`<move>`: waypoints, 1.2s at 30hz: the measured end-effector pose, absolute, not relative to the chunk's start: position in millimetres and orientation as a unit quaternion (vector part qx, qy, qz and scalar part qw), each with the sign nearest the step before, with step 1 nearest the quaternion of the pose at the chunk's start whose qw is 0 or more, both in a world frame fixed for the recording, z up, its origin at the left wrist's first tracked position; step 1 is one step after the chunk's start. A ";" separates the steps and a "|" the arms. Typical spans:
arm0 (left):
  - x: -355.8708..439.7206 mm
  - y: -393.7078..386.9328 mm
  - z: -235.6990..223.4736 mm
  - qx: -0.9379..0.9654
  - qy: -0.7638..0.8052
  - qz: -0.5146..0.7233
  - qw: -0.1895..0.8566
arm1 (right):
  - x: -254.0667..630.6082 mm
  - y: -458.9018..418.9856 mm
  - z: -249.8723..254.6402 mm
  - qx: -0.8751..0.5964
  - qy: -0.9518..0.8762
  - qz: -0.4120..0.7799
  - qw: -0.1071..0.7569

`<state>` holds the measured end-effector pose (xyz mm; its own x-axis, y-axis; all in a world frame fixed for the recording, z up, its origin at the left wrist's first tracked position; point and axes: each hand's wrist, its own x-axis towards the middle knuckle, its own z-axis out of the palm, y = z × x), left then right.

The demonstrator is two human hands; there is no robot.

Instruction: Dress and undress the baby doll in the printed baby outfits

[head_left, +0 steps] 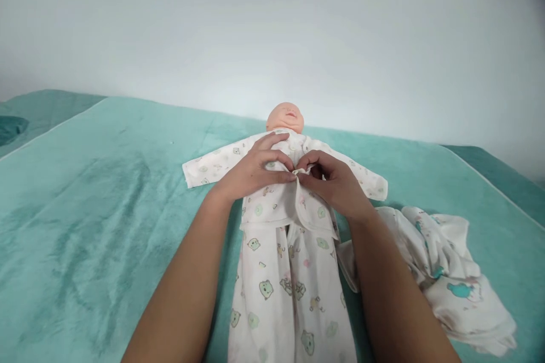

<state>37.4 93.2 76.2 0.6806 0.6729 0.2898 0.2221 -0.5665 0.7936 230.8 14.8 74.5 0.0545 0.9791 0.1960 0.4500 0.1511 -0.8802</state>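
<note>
A baby doll (284,117) lies on its back, its head toward the wall. It wears a white printed baby shirt (272,210) with long sleeves spread to both sides, and white trousers (293,295) with green animal prints. At the front opening of the shirt, my left hand (266,167) pinches one edge between thumb and forefinger. Opposite it, my right hand (330,178) pinches the other edge, and the fingertips of both hands meet there. Whatever small fastener lies between the fingers is hidden. Below the hands the shirt's front edges hang apart.
A crumpled white cloth with teal prints (464,289) lies to the right, partly behind my right forearm. Beneath everything spreads a teal plush cover (106,227) with some wrinkles. A pale wall (255,28) rises behind the doll's head.
</note>
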 end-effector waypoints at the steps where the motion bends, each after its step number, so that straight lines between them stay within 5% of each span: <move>1: 37.3 93.2 75.9 0.832 0.268 0.298 0.382 | 229.4 15.5 74.0 -0.578 -0.615 0.298 0.445; 13: 36.3 94.1 76.8 0.828 0.264 0.311 0.384 | 222.7 20.6 69.2 -0.569 -0.559 0.328 0.507; 36: 31.7 97.0 79.2 0.842 0.245 0.253 0.408 | 231.2 18.5 77.1 -0.571 -0.625 0.324 0.422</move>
